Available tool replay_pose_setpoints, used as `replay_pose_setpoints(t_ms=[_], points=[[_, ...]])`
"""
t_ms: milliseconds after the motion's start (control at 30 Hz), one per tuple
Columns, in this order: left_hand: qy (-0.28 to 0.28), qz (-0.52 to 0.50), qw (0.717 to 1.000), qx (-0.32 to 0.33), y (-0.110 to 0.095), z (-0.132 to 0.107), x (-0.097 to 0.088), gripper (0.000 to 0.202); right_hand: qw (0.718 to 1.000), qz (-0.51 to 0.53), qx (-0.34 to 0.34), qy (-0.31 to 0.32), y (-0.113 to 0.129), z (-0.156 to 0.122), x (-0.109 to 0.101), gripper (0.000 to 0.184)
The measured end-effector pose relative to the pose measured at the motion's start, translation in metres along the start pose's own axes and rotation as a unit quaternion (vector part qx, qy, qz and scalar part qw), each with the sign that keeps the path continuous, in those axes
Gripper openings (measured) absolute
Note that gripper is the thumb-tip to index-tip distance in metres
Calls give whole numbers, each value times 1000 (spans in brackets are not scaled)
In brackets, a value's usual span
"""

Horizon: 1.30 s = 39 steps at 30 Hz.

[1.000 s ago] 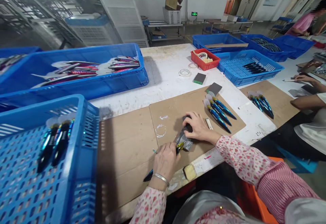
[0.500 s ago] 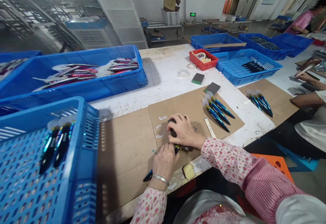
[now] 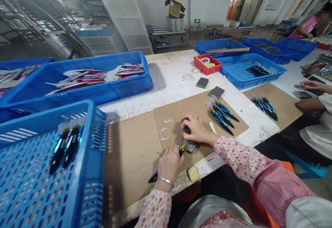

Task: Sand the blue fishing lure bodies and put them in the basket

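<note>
My left hand is closed round a dark blue pointed piece with a yellow-green tip, held flat on the brown cardboard sheet. My right hand is curled over a dark sanding block and presses it down on the silvery part at the end of that piece. Three finished blue pieces lie side by side on the cardboard just right of my right hand.
A blue slotted crate with a few blue pieces stands at my left. A larger blue crate holds red and silver pieces. A red tray, tape rolls and spare blocks sit farther back. Another person's arms work at the right.
My right hand slid left with the block, then back right, rubbing over the piece's end. My left hand stayed holding the piece.
</note>
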State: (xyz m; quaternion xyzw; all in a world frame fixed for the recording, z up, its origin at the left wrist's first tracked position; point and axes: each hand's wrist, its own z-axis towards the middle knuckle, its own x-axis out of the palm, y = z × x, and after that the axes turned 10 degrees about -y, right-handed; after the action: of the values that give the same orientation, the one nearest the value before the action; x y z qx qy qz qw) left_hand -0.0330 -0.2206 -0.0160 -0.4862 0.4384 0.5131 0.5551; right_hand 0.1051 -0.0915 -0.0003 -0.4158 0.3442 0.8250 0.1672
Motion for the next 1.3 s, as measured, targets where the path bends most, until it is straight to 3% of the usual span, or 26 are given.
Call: replay_pose_setpoints(t_ms=[100,300,367,500,633,800,933,1033,1167,1300], points=[[-11,-1,1000,-1,-2,1,1,13,999,-31,34,-8,-14,-4,-9,21],[-6,14,1000,-3,0,1,2,14,1000,-4,-11,-24,23,6,12,24],[-8,6,1000,0,1,-1,0,17,999,6,1,-36,25,8,14,23],[-65,32,997,-8,-6,-4,-9,23,993,3,65,-96,8,12,-6,22],[-116,74,990,-35,-20,1,-15,31,989,-45,67,-125,1,14,-26,20],[-67,-4,997,-40,-22,-5,-15,41,985,-85,120,-94,-4,-3,-25,19],[27,-65,997,-21,-16,-13,-27,42,983,-94,119,-103,-15,-17,-23,19],[83,-47,995,-25,-18,-11,-37,40,980,-93,140,-103,-16,-26,-23,17],[85,10,996,-8,-27,-9,-38,40,976,-91,154,-123,-1,-42,-17,19],[73,40,996,10,-34,-11,-36,42,985,-50,134,-101,6,-48,-14,19]])
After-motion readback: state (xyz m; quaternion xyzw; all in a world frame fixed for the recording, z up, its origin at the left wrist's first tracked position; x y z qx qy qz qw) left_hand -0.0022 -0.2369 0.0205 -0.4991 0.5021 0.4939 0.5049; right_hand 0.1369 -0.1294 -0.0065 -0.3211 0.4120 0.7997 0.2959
